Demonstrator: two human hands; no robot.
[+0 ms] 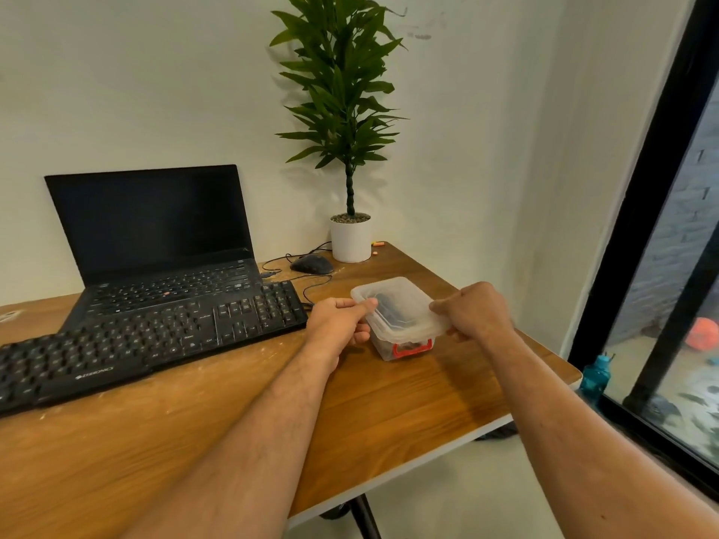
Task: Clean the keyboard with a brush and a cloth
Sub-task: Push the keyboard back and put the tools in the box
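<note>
A black keyboard (148,340) lies across the wooden table (389,414), dusty between its keys. To its right stands a small clear plastic box (400,346) with red latches, and its clear lid (397,305) sits tilted on top. My left hand (338,324) pinches the lid's left edge between thumb and fingers. My right hand (474,315) grips the lid's right edge. Something dark shows through the lid, too blurred to name. No brush or cloth is visible.
An open black laptop (155,235) stands behind the keyboard. A black mouse (311,263) and its cable lie by a white plant pot (350,241) at the back corner. The table's right edge is close to the box; a blue bottle (595,379) stands on the floor beyond.
</note>
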